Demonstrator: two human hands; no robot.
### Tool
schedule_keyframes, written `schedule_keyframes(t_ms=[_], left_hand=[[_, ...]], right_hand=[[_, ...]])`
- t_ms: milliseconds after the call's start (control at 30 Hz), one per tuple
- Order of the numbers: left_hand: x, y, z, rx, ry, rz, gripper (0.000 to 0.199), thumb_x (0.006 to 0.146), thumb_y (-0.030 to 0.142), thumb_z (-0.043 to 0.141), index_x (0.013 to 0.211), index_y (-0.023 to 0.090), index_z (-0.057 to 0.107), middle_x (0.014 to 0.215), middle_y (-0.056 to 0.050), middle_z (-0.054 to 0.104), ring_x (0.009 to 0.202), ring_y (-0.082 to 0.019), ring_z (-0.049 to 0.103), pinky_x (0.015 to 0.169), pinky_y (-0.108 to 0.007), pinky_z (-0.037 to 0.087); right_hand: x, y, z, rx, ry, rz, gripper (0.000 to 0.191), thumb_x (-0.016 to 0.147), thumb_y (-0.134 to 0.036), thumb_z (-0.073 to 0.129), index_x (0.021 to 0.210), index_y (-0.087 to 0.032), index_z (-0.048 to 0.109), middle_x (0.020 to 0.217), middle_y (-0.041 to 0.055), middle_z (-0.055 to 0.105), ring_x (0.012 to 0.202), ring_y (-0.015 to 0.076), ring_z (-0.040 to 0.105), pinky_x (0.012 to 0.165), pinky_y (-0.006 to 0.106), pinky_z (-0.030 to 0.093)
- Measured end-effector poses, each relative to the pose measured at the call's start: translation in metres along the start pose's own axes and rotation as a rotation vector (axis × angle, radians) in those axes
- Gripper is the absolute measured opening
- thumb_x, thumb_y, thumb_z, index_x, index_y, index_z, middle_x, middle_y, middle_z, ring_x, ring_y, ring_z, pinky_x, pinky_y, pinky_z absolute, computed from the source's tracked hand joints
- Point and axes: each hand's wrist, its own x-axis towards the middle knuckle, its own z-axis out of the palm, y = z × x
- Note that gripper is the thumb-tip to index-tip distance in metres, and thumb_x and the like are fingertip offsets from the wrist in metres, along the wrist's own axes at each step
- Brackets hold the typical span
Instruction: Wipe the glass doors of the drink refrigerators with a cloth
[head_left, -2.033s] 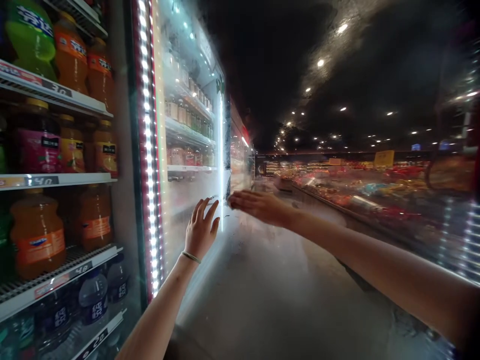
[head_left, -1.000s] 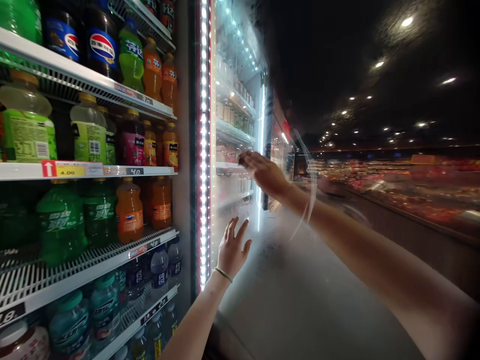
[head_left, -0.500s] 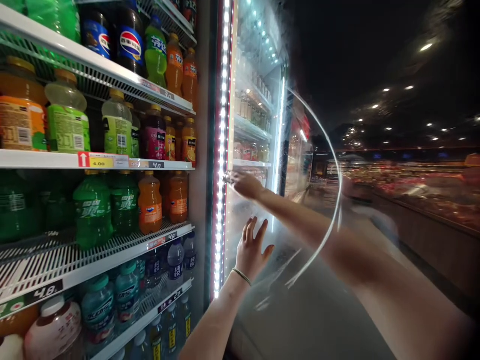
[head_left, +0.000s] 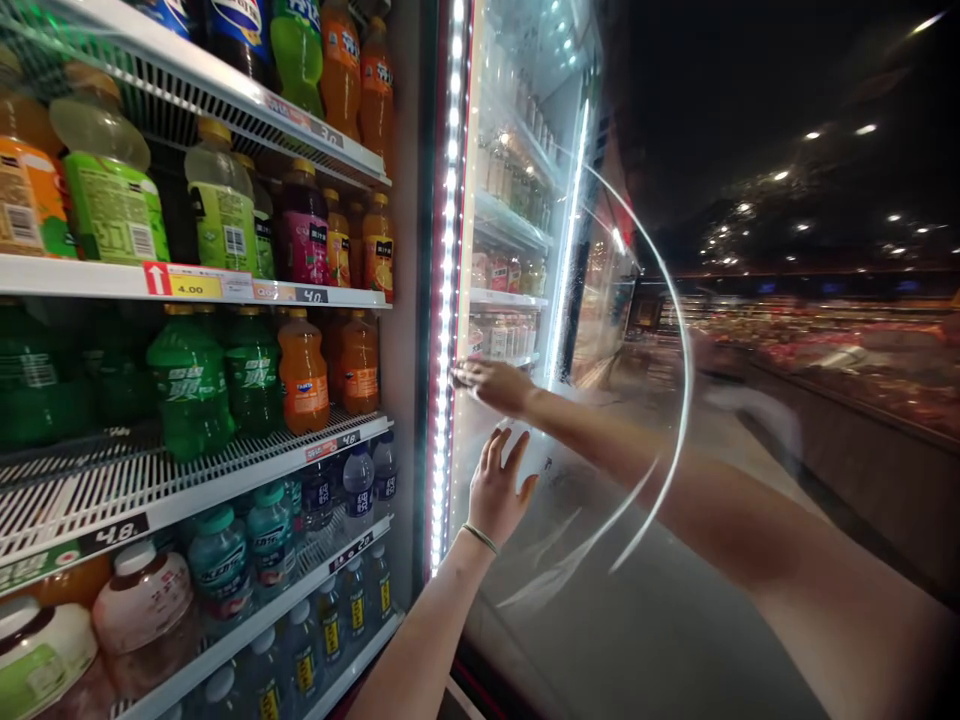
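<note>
Your right hand reaches across, above your left hand; they are near each other, and contact between them cannot be judged. The left is empty, its fingers parted and gently curved; the right's fingers extend close together, holding nothing visible. The right fingertips overlap the light strip, a narrow, upright row of bright beads beside the drinks; whether they touch it cannot be told. The adjoining glass looks smooth and hazy. As a panel it would probably be stiff, weighty and breakable, slippery if damp, best taken by its edge. Left of the strip, the orange bottle, waisted and glossy, stands upright on the wire shelf near the green bottle. Its plastic would likely yield slightly; the waist offers the surest hold.
</note>
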Motion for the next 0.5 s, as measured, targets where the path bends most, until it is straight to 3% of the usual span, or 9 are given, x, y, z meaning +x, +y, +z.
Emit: schedule_keyframes(t_ms=[100,167,267,333,400,433,500], left_hand=[[-0.025,-0.006,-0.001,0.032,0.033,-0.044,0.053,0.098,0.027,0.060,0.149,0.025,0.045,0.147,-0.013,0.054,0.142,-0.029,0.049,0.115,-0.049,0.051],[-0.041,-0.009,-0.002,0.041,0.035,-0.068,0.045,0.099,0.024,0.058,0.143,0.026,0.050,0.143,-0.012,0.056,0.140,-0.028,0.052,0.113,-0.049,0.052],[-0.056,-0.011,-0.004,0.042,0.026,-0.078,0.041,0.098,0.023,0.059,0.139,0.026,0.053,0.141,-0.012,0.057,0.140,-0.028,0.051,0.113,-0.049,0.053],[-0.058,-0.011,-0.004,0.038,0.034,-0.080,0.041,0.098,0.024,0.059,0.139,0.026,0.053,0.141,-0.012,0.056,0.141,-0.028,0.050,0.113,-0.050,0.052],[-0.055,-0.008,-0.004,0.031,0.050,-0.084,0.042,0.098,0.025,0.060,0.140,0.026,0.053,0.142,-0.012,0.056,0.141,-0.028,0.050,0.114,-0.051,0.051],[-0.052,-0.006,-0.004,0.027,0.055,-0.085,0.043,0.098,0.025,0.060,0.140,0.027,0.052,0.142,-0.012,0.055,0.142,-0.029,0.049,0.114,-0.051,0.051],[-0.049,-0.002,-0.003,0.016,0.060,-0.085,0.044,0.098,0.026,0.059,0.141,0.027,0.051,0.143,-0.012,0.055,0.142,-0.029,0.049,0.114,-0.052,0.051]], right_hand=[[-0.023,-0.047,0.021,0.074,-0.069,-0.151,0.045,0.090,0.002,0.057,0.126,-0.021,0.071,0.136,0.0016,0.071,0.129,0.0171,0.064,0.116,0.033,0.051],[-0.033,-0.053,0.021,0.103,-0.083,-0.168,0.040,0.090,0.000,0.058,0.121,-0.021,0.074,0.135,0.0006,0.071,0.129,0.0154,0.064,0.114,0.028,0.053],[-0.038,-0.014,-0.004,0.113,-0.068,-0.073,0.041,0.093,0.001,0.048,0.121,-0.016,0.073,0.134,0.0039,0.071,0.130,0.0160,0.062,0.112,0.032,0.055],[-0.039,0.027,-0.027,0.118,-0.021,0.034,0.049,0.096,0.003,0.038,0.134,-0.013,0.064,0.141,0.0068,0.067,0.136,0.0162,0.058,0.116,0.037,0.052],[-0.045,0.055,-0.046,0.135,0.027,0.091,0.061,0.097,0.006,0.032,0.149,-0.019,0.051,0.149,0.0031,0.061,0.143,0.0141,0.051,0.124,0.039,0.044],[-0.052,0.058,-0.050,0.145,0.039,0.089,0.065,0.097,0.006,0.031,0.154,-0.022,0.045,0.153,0.0024,0.058,0.146,0.0144,0.047,0.126,0.041,0.041],[-0.073,0.040,-0.049,0.169,0.024,0.010,0.065,0.097,0.006,0.031,0.157,-0.018,0.040,0.155,0.0084,0.054,0.149,0.0200,0.044,0.125,0.048,0.042]])
